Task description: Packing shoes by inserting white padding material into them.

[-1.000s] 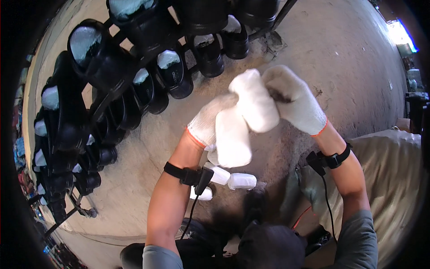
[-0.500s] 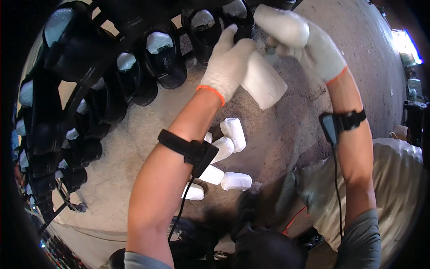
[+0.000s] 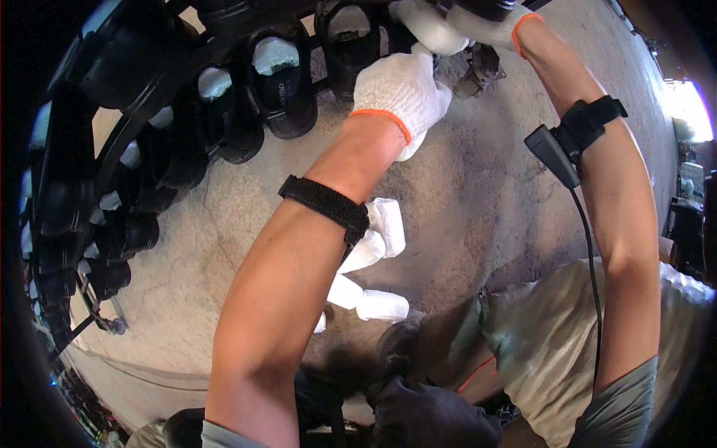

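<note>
My left hand (image 3: 403, 93), in a white knit glove with an orange cuff, is closed over a white wrapped bundle (image 3: 411, 148). Only the bundle's end shows below the wrist; the rest is hidden under the hand. At the top edge my right hand (image 3: 489, 28), gloved alike, grips another white bundle (image 3: 429, 26) against the row of black shoes. Its fingers are partly covered by a black shoe (image 3: 489, 6). Just left of my left hand hangs a black open shoe (image 3: 351, 56). A neighbouring black shoe (image 3: 284, 82) has pale stuffing (image 3: 275, 56) in it.
More black shoes with pale stuffing curve down the left side on a dark rack. Several white bundles (image 3: 381, 305) lie on the concrete floor (image 3: 463, 216) below my left forearm. A large pale sack (image 3: 553, 328) stands at the lower right. A small dark metal piece (image 3: 480, 71) is near my right hand.
My right hand has moved up and left with its bundle to the shoes. My left hand has shifted slightly right and turned over, hiding most of its bundle.
</note>
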Available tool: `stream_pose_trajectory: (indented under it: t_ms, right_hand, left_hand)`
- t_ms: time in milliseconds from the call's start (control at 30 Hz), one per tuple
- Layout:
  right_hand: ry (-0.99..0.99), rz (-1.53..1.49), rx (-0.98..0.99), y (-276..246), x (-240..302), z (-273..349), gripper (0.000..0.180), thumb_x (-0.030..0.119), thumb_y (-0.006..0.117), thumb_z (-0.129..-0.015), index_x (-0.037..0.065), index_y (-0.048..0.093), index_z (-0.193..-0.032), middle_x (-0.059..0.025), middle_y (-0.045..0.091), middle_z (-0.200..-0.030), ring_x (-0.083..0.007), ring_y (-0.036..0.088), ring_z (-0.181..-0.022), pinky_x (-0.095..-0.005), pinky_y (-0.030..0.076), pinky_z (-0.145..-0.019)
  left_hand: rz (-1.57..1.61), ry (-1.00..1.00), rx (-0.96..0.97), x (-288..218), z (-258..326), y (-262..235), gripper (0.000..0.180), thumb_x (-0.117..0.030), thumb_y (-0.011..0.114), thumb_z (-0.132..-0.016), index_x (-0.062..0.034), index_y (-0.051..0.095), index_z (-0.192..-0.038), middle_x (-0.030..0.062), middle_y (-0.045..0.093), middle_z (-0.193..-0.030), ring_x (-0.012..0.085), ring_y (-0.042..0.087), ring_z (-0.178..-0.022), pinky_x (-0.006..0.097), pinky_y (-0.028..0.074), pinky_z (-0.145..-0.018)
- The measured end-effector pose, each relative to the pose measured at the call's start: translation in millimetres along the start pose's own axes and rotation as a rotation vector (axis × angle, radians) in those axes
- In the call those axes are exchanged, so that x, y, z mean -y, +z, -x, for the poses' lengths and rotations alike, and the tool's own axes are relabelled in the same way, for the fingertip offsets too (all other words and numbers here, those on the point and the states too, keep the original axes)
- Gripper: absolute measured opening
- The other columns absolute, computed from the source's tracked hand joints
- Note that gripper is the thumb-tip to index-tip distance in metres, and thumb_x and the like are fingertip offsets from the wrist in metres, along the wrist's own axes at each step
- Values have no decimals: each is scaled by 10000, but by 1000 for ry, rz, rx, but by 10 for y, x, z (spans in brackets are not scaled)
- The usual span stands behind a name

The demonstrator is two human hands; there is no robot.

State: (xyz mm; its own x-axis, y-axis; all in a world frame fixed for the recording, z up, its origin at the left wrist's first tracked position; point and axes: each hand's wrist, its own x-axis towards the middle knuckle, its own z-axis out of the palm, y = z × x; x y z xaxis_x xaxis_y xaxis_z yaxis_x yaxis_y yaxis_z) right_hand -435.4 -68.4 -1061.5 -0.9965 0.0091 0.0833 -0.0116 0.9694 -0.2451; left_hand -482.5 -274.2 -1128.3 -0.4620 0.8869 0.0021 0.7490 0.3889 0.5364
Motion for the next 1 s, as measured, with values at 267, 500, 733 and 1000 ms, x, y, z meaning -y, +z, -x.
stream_pose_trajectory:
  t_ms: [267,500,733,1000]
  right_hand:
    - [265,-53,166,14,49,-177,312,177,605,-1058,82,766,-1308,-151,807,-1227,-291,769,-1126,-441,620,-1000]
    - [388,-108,212,299,602,-646,383,279,596,-1097,82,725,-1399,-158,800,-1253,-281,772,-1120,-434,621,-992]
    - [561,-159,240,314,405,-205,473,381,586,-1136,83,685,-1489,-164,794,-1279,-271,775,-1114,-427,622,-983]
    - [717,-339,187,22,525,102,444,428,626,-1072,25,755,-1204,-114,781,-926,-189,689,-759,-369,574,-756]
  left_hand:
    - [-9,65,45,-77,77,-13,411,-330,682,-974,6,759,-1198,257,812,-1011,437,803,-978,546,640,-918]
    - [-12,59,-34,58,151,43,465,-322,725,-949,9,709,-1275,246,801,-958,431,800,-909,544,649,-852]
    - [106,-71,102,240,1033,570,587,-340,764,-987,-43,663,-1483,196,821,-995,396,811,-889,480,657,-802]
    - [-67,-5,-30,556,1220,779,467,-439,689,-1065,-74,784,-1340,177,756,-1335,434,718,-1203,538,452,-1194]
